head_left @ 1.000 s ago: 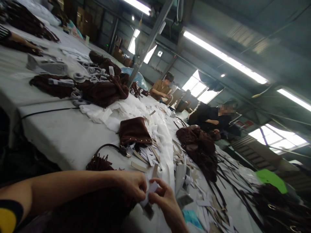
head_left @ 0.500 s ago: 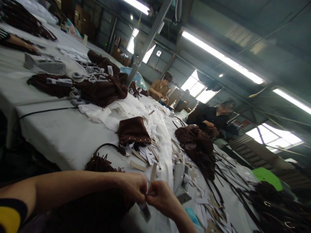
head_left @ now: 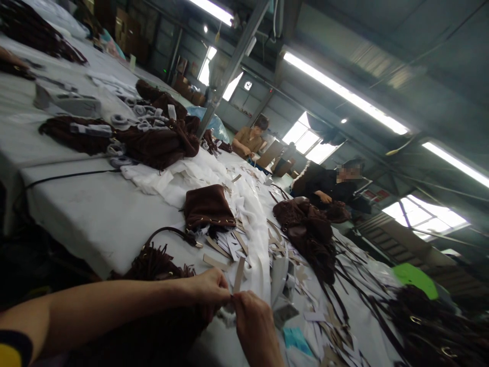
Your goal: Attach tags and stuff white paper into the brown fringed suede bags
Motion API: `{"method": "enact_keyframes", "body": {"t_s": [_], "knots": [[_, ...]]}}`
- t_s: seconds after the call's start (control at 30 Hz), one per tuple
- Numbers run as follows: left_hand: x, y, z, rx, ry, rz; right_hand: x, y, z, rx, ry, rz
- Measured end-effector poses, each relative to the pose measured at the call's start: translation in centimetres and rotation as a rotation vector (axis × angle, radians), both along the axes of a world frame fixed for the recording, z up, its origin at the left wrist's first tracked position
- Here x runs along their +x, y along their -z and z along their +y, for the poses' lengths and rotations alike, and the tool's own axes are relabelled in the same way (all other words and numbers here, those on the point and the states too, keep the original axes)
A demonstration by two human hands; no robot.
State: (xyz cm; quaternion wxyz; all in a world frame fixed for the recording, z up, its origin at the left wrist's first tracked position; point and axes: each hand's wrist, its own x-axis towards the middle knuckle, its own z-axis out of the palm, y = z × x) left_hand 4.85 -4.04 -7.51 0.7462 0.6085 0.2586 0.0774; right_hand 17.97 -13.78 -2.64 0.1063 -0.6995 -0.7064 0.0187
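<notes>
My left hand (head_left: 208, 288) and my right hand (head_left: 252, 318) meet at the bottom middle, fingers pinched together on a small pale strip (head_left: 239, 272) that sticks up between them. Both hands are closed. Under my left forearm lies a dark brown fringed bag (head_left: 153, 265) with a strap and metal clasp. A small grey-white wad shows just below the fingertips; what it is I cannot make out.
The long white table (head_left: 95, 209) carries a brown pouch (head_left: 208, 206), white cloth, scattered paper strips and a heap of brown fringed bags (head_left: 309, 232). More brown bags and tape rolls lie at the far left. Two people work across the table. A green sheet (head_left: 414, 278) lies right.
My hands have come together: the white strip held apart a second ago is now pinched between both fingertips. The hands have shifted slightly up. The view has drifted a little.
</notes>
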Motion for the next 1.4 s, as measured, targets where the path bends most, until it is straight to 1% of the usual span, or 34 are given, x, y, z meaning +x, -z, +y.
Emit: {"method": "enact_keyframes", "body": {"t_s": [0.07, 0.13, 0.2, 0.27, 0.33, 0.43, 0.47, 0.53, 0.57, 0.6, 0.63, 0.67, 0.73, 0.77, 0.8, 0.87, 0.9, 0.97, 1.03, 1.07, 1.1, 1.17, 1.23, 1.3, 1.33, 1.4], "knots": [[-0.1, 0.0, 0.3, -0.142, -0.023, -0.051, -0.1, 0.7, -0.3, 0.101, -0.040, -0.046], [-0.2, 0.2, 0.6, -0.288, -0.009, -0.091, -0.3, 1.5, -0.5, 0.214, -0.103, -0.073], [-0.4, 0.4, 0.9, -0.432, -0.007, -0.093, -0.4, 2.2, -0.7, 0.338, -0.168, -0.122], [-0.4, 0.5, 1.0, -0.526, -0.051, -0.084, -0.4, 3.0, -0.9, 0.449, -0.208, -0.186], [-0.2, 0.5, 0.8, -0.564, -0.101, -0.082, -0.2, 4.0, -1.0, 0.531, -0.216, -0.229], [0.0, 0.3, 0.6, -0.591, -0.101, -0.082, 0.5, 6.2, -1.3, 0.654, -0.189, -0.228], [0.1, 0.3, 0.7, -0.592, -0.121, -0.084, 0.7, 7.0, -1.6, 0.684, -0.187, -0.211], [0.1, 0.5, 1.1, -0.557, -0.199, -0.105, 0.9, 8.6, -2.2, 0.710, -0.210, -0.146], [0.1, 0.7, 1.4, -0.531, -0.243, -0.120, 1.0, 9.2, -2.5, 0.711, -0.199, -0.090], [0.0, 0.9, 1.7, -0.499, -0.276, -0.136, 0.9, 9.6, -2.8, 0.709, -0.149, -0.010], [0.0, 1.1, 1.9, -0.463, -0.293, -0.147, 0.8, 9.8, -3.0, 0.691, -0.060, 0.099], [-0.1, 1.4, 2.1, -0.426, -0.295, -0.153, 0.7, 9.8, -3.1, 0.646, 0.068, 0.234], [-0.1, 1.8, 2.0, -0.343, -0.294, -0.156, 0.4, 9.2, -2.8, 0.475, 0.337, 0.562], [0.0, 2.0, 1.8, -0.307, -0.292, -0.158, 0.3, 8.7, -2.5, 0.362, 0.414, 0.727], [0.1, 2.1, 1.6, -0.281, -0.291, -0.163, 0.2, 8.3, -2.0, 0.251, 0.448, 0.867], [0.3, 2.3, 1.1, -0.262, -0.288, -0.183, 0.1, 7.6, -0.9, 0.087, 0.426, 1.038], [0.5, 2.4, 0.9, -0.259, -0.284, -0.193, 0.0, 7.4, -0.4, 0.042, 0.397, 1.072], [0.7, 2.6, 0.7, -0.264, -0.278, -0.207, -0.2, 7.3, 0.3, 0.002, 0.356, 1.084], [0.9, 2.8, 0.6, -0.280, -0.288, -0.206, -0.4, 7.4, 0.7, 0.021, 0.324, 1.041], [1.0, 2.9, 0.6, -0.293, -0.302, -0.199, -0.5, 7.5, 0.7, 0.055, 0.308, 0.977], [1.1, 3.1, 0.6, -0.307, -0.319, -0.191, -0.6, 7.5, 0.8, 0.112, 0.287, 0.880], [1.4, 3.4, 0.6, -0.332, -0.352, -0.171, -0.8, 7.6, 0.9, 0.306, 0.200, 0.588], [1.8, 3.7, 0.7, -0.347, -0.375, -0.152, -1.1, 7.7, 1.1, 0.527, 0.072, 0.243], [2.0, 4.0, 1.0, -0.359, -0.397, -0.139, -1.5, 8.2, 1.0, 0.659, -0.061, -0.023], [2.0, 4.2, 1.3, -0.365, -0.413, -0.133, -1.7, 8.6, 0.7, 0.700, -0.110, -0.097], [1.8, 4.7, 2.0, -0.370, -0.441, -0.131, -2.1, 9.5, -0.8, 0.721, -0.149, -0.134]]}}
